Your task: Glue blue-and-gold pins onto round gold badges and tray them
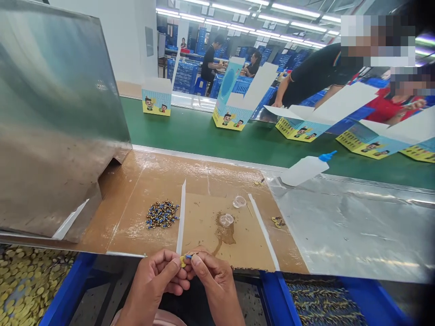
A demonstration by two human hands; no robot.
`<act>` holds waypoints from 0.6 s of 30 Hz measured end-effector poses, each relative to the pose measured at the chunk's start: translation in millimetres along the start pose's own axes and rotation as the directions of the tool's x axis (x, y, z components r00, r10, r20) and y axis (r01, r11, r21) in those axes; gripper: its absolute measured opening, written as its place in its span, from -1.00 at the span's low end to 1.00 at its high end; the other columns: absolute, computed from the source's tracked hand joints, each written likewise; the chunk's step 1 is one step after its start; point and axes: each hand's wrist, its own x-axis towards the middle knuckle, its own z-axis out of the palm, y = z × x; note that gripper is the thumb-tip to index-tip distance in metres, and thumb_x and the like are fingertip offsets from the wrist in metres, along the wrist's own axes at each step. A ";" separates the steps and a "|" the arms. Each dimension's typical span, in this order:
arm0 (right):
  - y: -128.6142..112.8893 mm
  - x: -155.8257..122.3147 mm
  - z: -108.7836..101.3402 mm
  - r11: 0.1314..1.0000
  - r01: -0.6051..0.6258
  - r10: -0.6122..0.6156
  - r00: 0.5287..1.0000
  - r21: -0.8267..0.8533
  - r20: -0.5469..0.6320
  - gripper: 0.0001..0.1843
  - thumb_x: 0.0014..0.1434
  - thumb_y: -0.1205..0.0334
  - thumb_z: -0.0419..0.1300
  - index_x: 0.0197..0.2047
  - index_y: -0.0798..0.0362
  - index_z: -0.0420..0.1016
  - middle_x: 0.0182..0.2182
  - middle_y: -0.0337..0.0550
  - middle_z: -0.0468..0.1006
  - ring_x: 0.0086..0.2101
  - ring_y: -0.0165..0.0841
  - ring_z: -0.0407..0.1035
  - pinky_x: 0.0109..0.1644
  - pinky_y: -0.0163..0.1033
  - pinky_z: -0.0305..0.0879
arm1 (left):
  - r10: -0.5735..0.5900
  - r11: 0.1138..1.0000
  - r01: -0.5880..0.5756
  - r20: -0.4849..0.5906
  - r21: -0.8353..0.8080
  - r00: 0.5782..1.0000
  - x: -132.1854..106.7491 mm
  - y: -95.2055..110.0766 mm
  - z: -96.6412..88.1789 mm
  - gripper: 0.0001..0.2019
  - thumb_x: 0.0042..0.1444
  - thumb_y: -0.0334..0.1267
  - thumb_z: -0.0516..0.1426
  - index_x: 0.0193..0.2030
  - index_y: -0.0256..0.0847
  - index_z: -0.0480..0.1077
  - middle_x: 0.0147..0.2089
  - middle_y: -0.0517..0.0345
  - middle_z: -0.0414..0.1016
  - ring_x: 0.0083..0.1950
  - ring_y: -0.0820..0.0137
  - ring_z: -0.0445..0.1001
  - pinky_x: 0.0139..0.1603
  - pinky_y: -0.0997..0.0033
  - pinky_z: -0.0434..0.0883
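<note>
Both hands meet at the front edge of the cardboard sheet. My left hand (154, 277) pinches a small yellow disc (182, 261) between thumb and fingers. Against it, my right hand (215, 275) grips a small blue piece (188, 256), its far end hidden by the fingertips. Beyond the left hand lies a pile of small blue, brown and yellow pieces (162, 214). Past the right hand, a clear little cup (226, 220) sits in a wet brown stain, with another clear cup (239, 201) and a thin stick (249, 209) behind it.
Blue bins stand below: yellow discs (30, 283) at left, small dark parts (322, 299) at right. A white squeeze bottle (304, 170) lies near the green conveyor (190, 131), which carries open printed boxes (226, 118). A metal panel (57, 117) rises at left. Several people work beyond.
</note>
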 end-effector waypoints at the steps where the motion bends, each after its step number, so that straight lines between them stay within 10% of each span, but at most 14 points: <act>1: -1.7 0.0 1.0 1.000 0.012 -0.012 1.000 -0.007 -0.015 -0.59 0.39 -0.10 0.25 -0.28 0.02 0.74 -0.36 -0.14 0.56 -0.35 -0.31 0.44 -0.23 -0.27 0.38 | -0.006 1.000 0.006 -0.002 -0.002 1.000 0.2 -0.6 0.5 -0.52 0.01 0.16 0.44 -0.34 -0.30 0.57 -0.41 0.05 0.66 -0.42 0.44 0.63 -0.41 0.61 0.50; 18: -5.8 -2.5 -16.6 0.996 0.080 -0.076 0.994 -0.043 0.077 -0.58 0.45 -0.01 0.21 -0.38 0.03 0.65 -0.34 -0.14 0.51 -0.32 -0.32 0.38 -0.22 -0.25 0.30 | -0.126 0.992 0.125 0.196 0.017 0.972 4.4 21.7 3.3 -0.51 0.02 0.14 0.44 -0.35 -0.31 0.50 -0.41 0.03 0.67 -0.47 0.42 0.67 -0.50 0.68 0.50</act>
